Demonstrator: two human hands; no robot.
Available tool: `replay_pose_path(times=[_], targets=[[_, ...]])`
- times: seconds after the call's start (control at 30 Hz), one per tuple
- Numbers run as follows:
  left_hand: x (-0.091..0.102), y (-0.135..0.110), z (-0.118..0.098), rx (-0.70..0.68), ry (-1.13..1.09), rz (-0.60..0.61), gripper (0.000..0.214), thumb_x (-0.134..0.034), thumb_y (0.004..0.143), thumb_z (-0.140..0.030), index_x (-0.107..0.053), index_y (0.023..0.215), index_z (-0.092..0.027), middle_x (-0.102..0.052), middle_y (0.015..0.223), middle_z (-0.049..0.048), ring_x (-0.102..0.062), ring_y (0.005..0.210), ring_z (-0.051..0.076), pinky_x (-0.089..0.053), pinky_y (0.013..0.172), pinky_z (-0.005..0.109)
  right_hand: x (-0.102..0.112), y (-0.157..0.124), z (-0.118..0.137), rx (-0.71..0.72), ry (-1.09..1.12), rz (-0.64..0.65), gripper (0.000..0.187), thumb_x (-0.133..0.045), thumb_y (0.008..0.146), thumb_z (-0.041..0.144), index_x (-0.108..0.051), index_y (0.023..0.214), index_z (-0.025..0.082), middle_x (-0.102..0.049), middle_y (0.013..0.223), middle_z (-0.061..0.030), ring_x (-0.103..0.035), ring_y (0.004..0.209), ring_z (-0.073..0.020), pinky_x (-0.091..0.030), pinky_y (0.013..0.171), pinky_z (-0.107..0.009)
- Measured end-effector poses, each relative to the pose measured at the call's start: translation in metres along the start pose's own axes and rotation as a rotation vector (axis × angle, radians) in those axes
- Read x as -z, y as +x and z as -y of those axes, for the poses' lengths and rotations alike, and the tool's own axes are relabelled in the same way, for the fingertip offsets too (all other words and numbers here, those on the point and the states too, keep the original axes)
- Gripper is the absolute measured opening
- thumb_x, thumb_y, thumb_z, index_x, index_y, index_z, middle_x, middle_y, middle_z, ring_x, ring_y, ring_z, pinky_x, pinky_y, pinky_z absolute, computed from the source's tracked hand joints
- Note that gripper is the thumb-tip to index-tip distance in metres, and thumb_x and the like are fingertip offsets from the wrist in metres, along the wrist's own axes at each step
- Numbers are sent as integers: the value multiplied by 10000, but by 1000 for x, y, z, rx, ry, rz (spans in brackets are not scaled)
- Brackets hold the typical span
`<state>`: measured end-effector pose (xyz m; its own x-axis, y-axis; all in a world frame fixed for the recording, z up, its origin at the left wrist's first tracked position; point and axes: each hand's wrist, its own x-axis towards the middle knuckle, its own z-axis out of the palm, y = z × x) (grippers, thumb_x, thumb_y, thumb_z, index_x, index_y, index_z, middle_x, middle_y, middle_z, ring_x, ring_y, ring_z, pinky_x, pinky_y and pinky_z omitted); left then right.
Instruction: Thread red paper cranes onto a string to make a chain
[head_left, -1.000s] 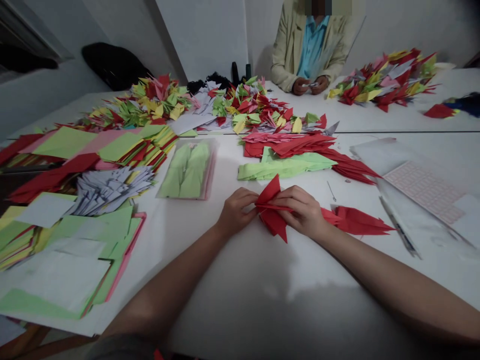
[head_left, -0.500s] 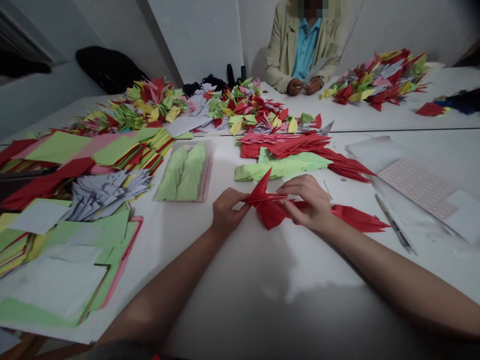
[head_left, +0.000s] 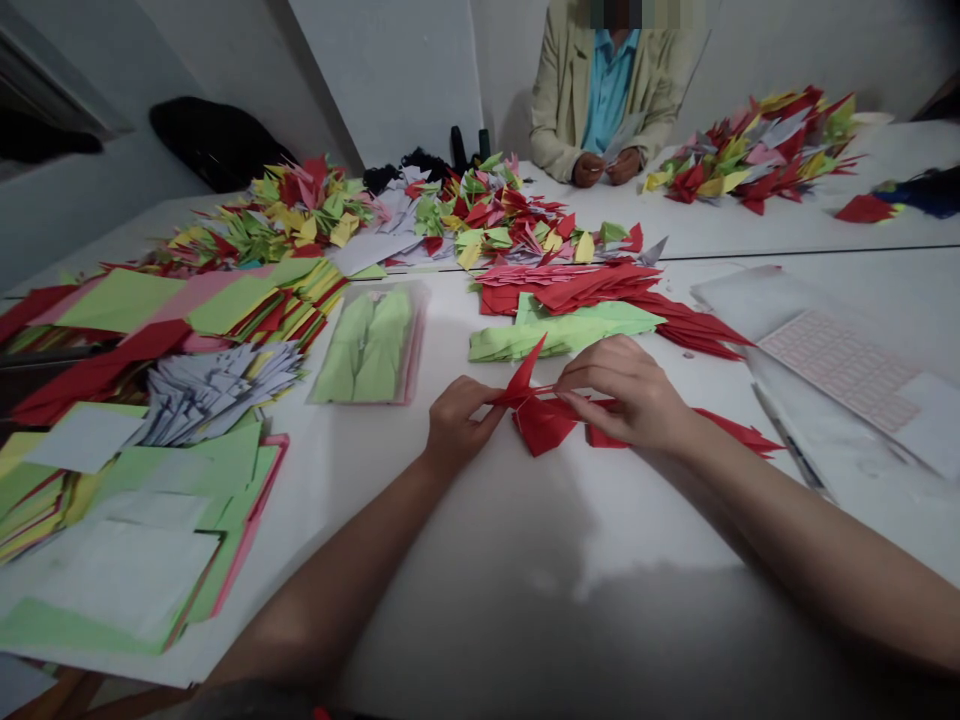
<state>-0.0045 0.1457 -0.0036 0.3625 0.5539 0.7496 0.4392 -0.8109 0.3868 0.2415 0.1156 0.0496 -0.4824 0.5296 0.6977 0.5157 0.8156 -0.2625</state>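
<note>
Between the fingertips of my left hand [head_left: 463,418] a red origami crane [head_left: 527,372] is pinched, partly folded, with one sharp point standing up. From the other side my right hand [head_left: 628,392] closes thumb and fingers on a narrow strip of the same red paper. Whether the red flap below belongs to the crane or lies on the table, I cannot tell. Under and beyond my right wrist lie red folded pieces [head_left: 739,432], partly hidden by the arm. Just behind my hands are light green folded strips [head_left: 517,345] and a stack of red folded papers [head_left: 600,290].
Colored paper sheets [head_left: 150,560] are stacked at left, beside grey folded pieces [head_left: 221,390] and a plastic packet of green paper [head_left: 367,345]. Heaps of folded paper [head_left: 300,210] line the back. A person [head_left: 585,100] sits opposite, holding paper. A pen [head_left: 791,445] lies at right.
My right hand has shifted slightly right and up, its fingers now nearer together on the crane's strip. The left hand keeps its pinch almost in place.
</note>
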Motion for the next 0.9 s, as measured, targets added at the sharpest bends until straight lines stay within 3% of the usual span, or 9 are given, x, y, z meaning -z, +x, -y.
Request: replay_pose_path(times=[0.37, 0.6, 0.9], targets=[[-3, -4, -6, -134, 18, 152, 128, -618, 850, -147, -679, 942, -211, -671, 746, 23, -590, 703, 152, -499, 673, 290, -12, -2, 7, 76, 49, 166, 90, -539, 903, 183, -614, 942, 214, -708, 849, -27, -633, 799, -170, -456, 845, -368], [-4, -2, -4, -8, -119, 67, 49, -655, 826, -167, -696, 844, -187, -659, 701, 23, -590, 663, 138, -491, 634, 273, 14, 4, -5, 40, 47, 150, 72, -590, 865, 180, -611, 912, 231, -709, 810, 0, -634, 692, -148, -455, 909, -392], [-4, -2, -1, 17, -101, 66, 40, -658, 833, -197, -698, 835, -190, -668, 693, 26, -597, 662, 142, -494, 639, 284, 37, 4, -15, -19, 18, 178, 76, -606, 857, 201, -628, 922, 233, -684, 802, -28, -627, 737, -189, -490, 789, -381]])
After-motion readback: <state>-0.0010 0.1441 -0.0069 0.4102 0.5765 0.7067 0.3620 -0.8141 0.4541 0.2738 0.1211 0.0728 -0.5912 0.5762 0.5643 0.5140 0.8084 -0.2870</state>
